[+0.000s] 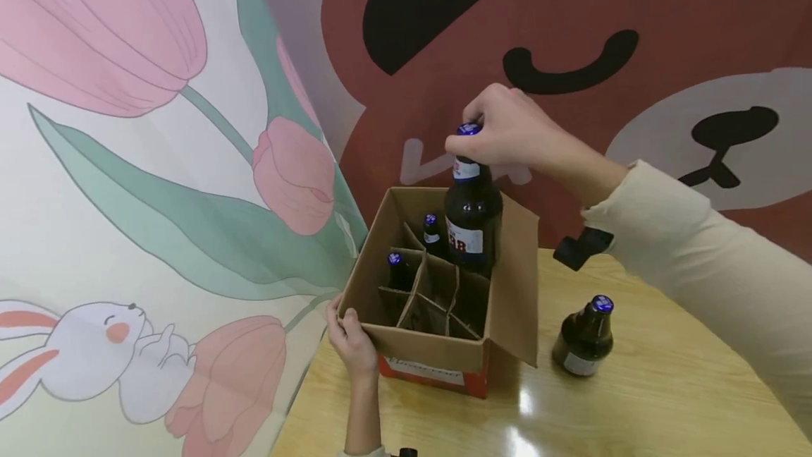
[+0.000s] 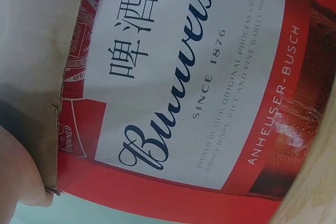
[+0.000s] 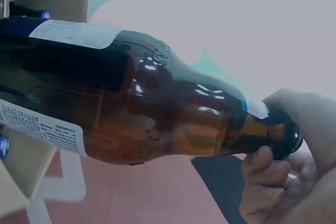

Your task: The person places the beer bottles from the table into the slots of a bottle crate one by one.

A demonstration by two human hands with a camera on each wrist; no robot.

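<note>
My right hand (image 1: 507,125) grips a brown glass beer bottle (image 1: 472,206) by its blue-capped neck. The bottle stands nearly upright, its lower end down at the back right of an open cardboard box (image 1: 419,351); its base is hidden. Cardboard dividers split the box into compartments, where two more blue-capped bottles show, one toward the back (image 1: 432,237) and one at the left (image 1: 397,272). At the box's front left corner, my left hand (image 1: 355,348) holds the rim. The left wrist view shows the box's red and white Budweiser side (image 2: 178,87) close up.
Another beer bottle (image 1: 583,340) stands on the wooden table (image 1: 571,415) to the right of the box. One flap (image 1: 517,281) hangs outward on that side. Printed cloths with a rabbit and tulips (image 1: 158,245) and a bear face rise at the left and back.
</note>
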